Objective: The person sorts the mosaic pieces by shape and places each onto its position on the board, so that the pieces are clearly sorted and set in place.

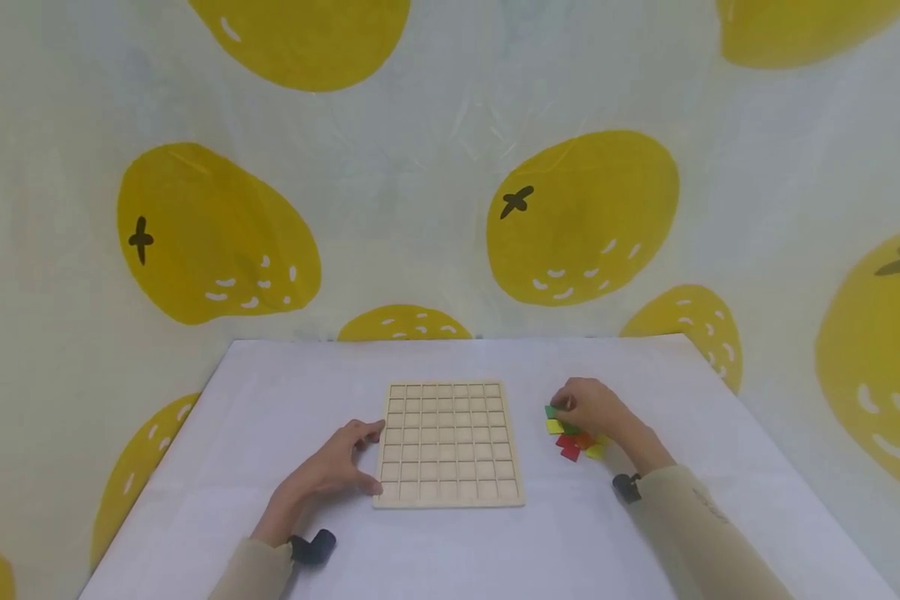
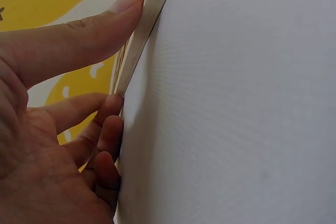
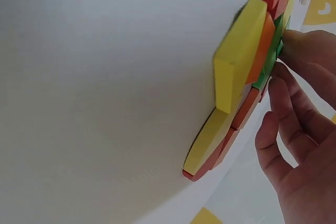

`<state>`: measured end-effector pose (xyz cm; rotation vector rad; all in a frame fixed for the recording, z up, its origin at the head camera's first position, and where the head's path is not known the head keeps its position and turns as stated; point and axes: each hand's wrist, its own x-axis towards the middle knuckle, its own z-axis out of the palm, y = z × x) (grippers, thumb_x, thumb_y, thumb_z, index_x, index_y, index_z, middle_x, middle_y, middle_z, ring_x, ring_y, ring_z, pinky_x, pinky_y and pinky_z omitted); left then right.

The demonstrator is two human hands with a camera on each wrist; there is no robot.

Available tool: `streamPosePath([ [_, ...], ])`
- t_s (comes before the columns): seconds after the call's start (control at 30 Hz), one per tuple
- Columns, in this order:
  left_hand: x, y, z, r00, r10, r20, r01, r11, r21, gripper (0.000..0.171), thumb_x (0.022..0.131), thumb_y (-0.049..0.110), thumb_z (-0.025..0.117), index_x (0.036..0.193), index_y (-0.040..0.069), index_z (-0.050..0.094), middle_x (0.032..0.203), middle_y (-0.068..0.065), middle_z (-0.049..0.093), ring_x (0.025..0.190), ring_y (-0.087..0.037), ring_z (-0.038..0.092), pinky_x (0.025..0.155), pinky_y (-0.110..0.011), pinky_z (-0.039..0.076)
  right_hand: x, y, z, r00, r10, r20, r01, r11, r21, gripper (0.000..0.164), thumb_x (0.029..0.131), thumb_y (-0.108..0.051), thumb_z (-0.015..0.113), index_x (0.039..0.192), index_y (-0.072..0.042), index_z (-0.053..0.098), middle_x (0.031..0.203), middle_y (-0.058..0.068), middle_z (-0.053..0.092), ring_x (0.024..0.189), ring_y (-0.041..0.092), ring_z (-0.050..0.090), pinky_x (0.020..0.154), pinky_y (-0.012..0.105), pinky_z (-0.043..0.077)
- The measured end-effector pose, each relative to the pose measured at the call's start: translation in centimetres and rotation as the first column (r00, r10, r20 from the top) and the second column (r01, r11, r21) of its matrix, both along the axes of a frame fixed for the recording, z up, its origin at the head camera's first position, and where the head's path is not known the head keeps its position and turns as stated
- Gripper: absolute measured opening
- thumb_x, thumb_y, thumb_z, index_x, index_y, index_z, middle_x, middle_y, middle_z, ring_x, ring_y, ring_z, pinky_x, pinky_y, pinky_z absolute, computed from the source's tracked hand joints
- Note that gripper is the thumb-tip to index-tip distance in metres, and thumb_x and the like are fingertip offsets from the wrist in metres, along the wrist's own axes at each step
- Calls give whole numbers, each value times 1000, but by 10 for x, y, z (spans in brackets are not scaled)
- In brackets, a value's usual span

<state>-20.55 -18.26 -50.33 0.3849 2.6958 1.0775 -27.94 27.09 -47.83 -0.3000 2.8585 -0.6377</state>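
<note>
A square wooden grid board (image 1: pixel 448 444) lies flat on the white table, its cells bare. My left hand (image 1: pixel 336 463) rests at the board's left side; the straight thumb (image 2: pixel 84 45) touches the edge and the other fingers lie loosely along it. To the right of the board is a small pile of coloured square tiles, with red (image 1: pixel 570 453), yellow (image 1: pixel 554 427) and orange ones among them. Over the far side of this pile, my right hand (image 1: pixel 598 410) pinches a green tile (image 3: pixel 271 56) between thumb and fingertips. The fingers partly hide that tile.
White cloth covers the table (image 1: pixel 450 554). Behind it hangs a pale curtain (image 1: pixel 405 208) printed with large yellow fruit. A dark strap device sits on each wrist, the left one (image 1: pixel 313 547) close to the tabletop.
</note>
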Motion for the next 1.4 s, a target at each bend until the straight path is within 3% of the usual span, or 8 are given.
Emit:
streamPosePath([
  [0.3,4,0,2,1000,2,4,-2,1000,8,102,63,19,96,153,8,48,127,-2,58,118,-25,52,106,-49,44,1,-1,3,1000,20,12,-20,998,60,28,89,-23,79,115,-13,77,108,1,72,98,18,63,89,42,60],
  [0.53,3,-1,0,1000,11,6,-11,1000,-13,102,63,19,97,153,9,50,126,-1,59,118,-24,52,106,-48,44,0,0,1,999,48,15,-49,998,38,28,88,-21,80,115,-12,77,108,2,72,97,20,64,91,44,59],
  [0.9,1,-1,2,1000,-1,18,1,1000,4,101,63,21,96,152,10,50,126,-1,58,119,-24,50,105,-48,43,-6,5,1,1000,30,-3,-30,1000,6,33,86,-25,82,116,-12,75,103,2,71,92,20,61,80,36,59],
  [1.07,0,-4,0,1000,-16,8,15,1000,14,103,63,22,96,153,9,49,127,-2,58,120,-25,50,107,-49,43,-7,-1,11,999,20,-26,-21,1000,-22,32,88,-25,81,117,-14,75,106,2,71,95,21,62,81,36,60],
  [1.4,-3,-7,-2,999,-53,-7,54,998,32,106,62,23,98,153,6,48,125,-1,58,120,-24,50,109,-51,42,-3,-20,32,980,133,-149,-139,990,-31,27,89,-22,80,114,-14,76,98,-2,71,87,17,59,77,31,53],
])
